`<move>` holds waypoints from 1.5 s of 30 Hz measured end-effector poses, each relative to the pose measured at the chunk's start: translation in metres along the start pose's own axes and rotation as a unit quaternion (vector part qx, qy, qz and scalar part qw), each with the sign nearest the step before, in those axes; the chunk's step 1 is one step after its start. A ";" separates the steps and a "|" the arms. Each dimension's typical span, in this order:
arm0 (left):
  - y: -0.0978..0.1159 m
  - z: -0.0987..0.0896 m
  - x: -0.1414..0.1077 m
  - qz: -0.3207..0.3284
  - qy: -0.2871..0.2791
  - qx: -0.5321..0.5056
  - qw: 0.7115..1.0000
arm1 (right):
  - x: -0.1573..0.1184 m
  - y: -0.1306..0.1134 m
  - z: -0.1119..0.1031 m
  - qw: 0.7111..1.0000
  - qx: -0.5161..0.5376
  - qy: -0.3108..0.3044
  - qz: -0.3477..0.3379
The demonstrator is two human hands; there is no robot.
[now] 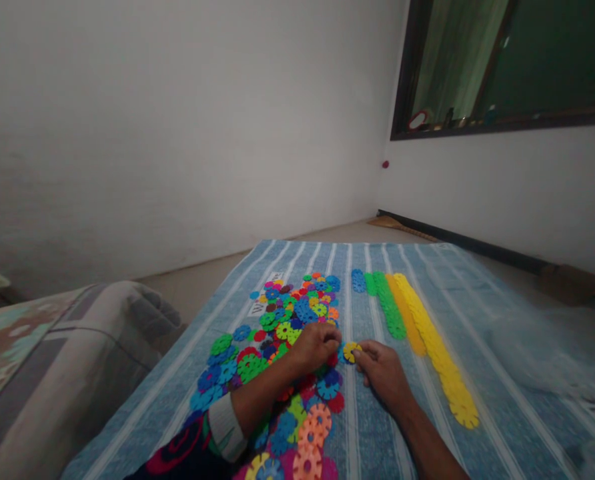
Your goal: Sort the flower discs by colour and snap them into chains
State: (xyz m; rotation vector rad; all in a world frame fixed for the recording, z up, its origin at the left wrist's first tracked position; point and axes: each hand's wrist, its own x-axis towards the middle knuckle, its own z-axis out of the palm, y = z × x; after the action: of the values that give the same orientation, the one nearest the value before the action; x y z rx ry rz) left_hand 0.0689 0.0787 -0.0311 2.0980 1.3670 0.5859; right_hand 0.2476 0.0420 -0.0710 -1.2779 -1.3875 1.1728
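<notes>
My left hand [313,348] is closed in a pinch at the right edge of a loose heap of notched plastic discs [250,367] in many colours; what its fingertips hold, if anything, is hidden. Just to the right, my right hand [385,375] grips a yellow notched disc [350,352] between thumb and fingers, low over the cloth. A bit of blue shows right behind that disc. Farther right lie rows of overlapping discs sorted by colour: a long yellow row [430,343], an orange row [410,320], a green row [390,310] and a short blue row [358,281].
A blue cloth with white stripes [302,257] covers the surface under the discs. Clear plastic bags [552,353] lie at the right. To the left is a padded seat or bedding [102,333]. White walls and a dark-framed window [502,67] stand beyond.
</notes>
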 end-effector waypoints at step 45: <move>-0.047 -0.078 -0.024 -0.210 0.000 0.365 0.907 | 0.000 -0.001 0.000 0.999 -0.046 -0.010 -0.007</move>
State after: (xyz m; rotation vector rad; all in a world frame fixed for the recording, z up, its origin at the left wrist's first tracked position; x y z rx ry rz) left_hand -0.0212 0.0884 -0.0054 2.1944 2.1992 -0.1466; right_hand 0.2476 0.0416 -0.0696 -1.3212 -1.4767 1.1264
